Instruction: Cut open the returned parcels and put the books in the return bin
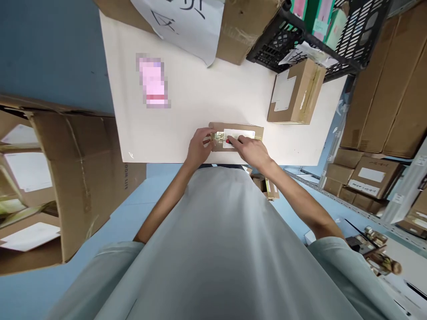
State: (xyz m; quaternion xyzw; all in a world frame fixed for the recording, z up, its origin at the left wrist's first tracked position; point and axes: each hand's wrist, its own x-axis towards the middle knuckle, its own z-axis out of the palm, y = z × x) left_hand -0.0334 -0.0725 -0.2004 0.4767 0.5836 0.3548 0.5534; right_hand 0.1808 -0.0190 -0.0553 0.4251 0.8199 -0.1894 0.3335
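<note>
A small flat cardboard box (247, 131) with a white label lies at the near edge of the white table (200, 98). My left hand (199, 146) curls over the box's left end, fingers pressed on shiny tape there. My right hand (251, 150) rests on the box's front, fingers closed round a small red object (228, 142) that touches the label. What the red object is I cannot make out.
A taller taped cardboard box (295, 92) stands at the table's right. A black crate (320, 31) with green packs sits behind it. A large open carton (53, 178) stands on the left, stacked cartons (383, 89) on the right, and a big box with a white sheet (187, 22) at the back.
</note>
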